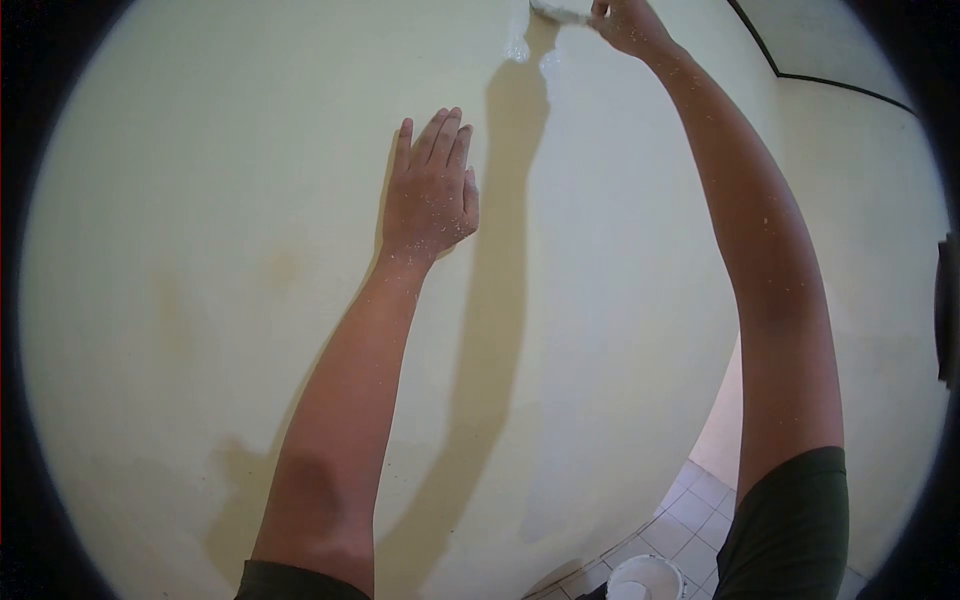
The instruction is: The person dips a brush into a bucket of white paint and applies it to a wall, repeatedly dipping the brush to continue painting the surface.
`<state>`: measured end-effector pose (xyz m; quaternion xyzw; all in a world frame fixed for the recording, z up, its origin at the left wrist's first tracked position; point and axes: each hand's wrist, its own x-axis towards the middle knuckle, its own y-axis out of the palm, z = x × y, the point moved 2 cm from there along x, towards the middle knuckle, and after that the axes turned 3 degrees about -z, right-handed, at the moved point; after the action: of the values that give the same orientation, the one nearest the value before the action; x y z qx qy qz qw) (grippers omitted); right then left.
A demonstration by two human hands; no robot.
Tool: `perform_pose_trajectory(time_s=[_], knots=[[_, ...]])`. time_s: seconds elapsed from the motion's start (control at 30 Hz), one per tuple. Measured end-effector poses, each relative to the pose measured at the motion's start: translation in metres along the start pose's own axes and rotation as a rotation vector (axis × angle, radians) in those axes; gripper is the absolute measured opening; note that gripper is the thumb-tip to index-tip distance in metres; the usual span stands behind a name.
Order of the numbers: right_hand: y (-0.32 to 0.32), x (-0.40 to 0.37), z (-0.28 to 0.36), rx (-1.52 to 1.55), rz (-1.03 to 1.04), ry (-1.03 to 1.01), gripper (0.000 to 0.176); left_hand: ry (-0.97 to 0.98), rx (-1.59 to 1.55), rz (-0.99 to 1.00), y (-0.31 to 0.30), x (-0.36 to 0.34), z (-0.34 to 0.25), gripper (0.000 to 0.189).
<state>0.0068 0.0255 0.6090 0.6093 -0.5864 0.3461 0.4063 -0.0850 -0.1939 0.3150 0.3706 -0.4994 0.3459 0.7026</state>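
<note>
My left hand (pixel 432 190) rests flat against the pale yellow wall (pixel 250 150), fingers stretched upward and palm to the surface. Small white specks dot its back and wrist. High at the top edge, my right hand (pixel 632 28) is closed around a paintbrush (pixel 562 13) whose head is coated white and meets the wall. Part of that hand and brush is cut off by the frame. Wet white paint (pixel 518 48) shows just below the brush. A whiter painted area (pixel 600 250) runs down the wall to the right of my arm's shadow.
Low at the right, a white bucket (pixel 645 562) stands on the tiled floor (pixel 690 510), with something white inside. The wall ends at a corner beside it. Dark trim (pixel 840 82) runs along the upper right, and a dark object (pixel 945 310) sits at the right edge.
</note>
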Motion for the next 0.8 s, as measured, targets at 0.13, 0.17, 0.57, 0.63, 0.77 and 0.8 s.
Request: perform_pose_trajectory(time_s=[0.13,0.17,0.57,0.63,0.77,0.8], knots=[[-0.041,-0.021,0.023,0.062,0.45,-0.071,0.01,0.0,-0.014,-0.015,0.001,-0.002,-0.001,0.051],[-0.052,-0.028,0.03,0.086,0.553,-0.006,0.01,0.003,-0.013,-0.018,0.001,-0.002,0.0,0.051],[-0.052,-0.08,0.064,0.114,1.286,0.048,0.022,0.022,0.012,0.029,-0.006,0.003,0.001,0.052],[-0.036,-0.058,0.041,0.16,0.997,-0.061,0.021,0.022,0.007,0.028,-0.008,0.004,0.001,0.052],[-0.023,-0.017,0.006,0.192,0.33,-0.365,0.021,0.015,-0.002,0.016,-0.006,0.004,-0.001,0.051],[-0.025,-0.012,0.007,0.186,0.203,-0.345,0.021,0.009,-0.002,0.01,-0.005,0.004,-0.001,0.051]])
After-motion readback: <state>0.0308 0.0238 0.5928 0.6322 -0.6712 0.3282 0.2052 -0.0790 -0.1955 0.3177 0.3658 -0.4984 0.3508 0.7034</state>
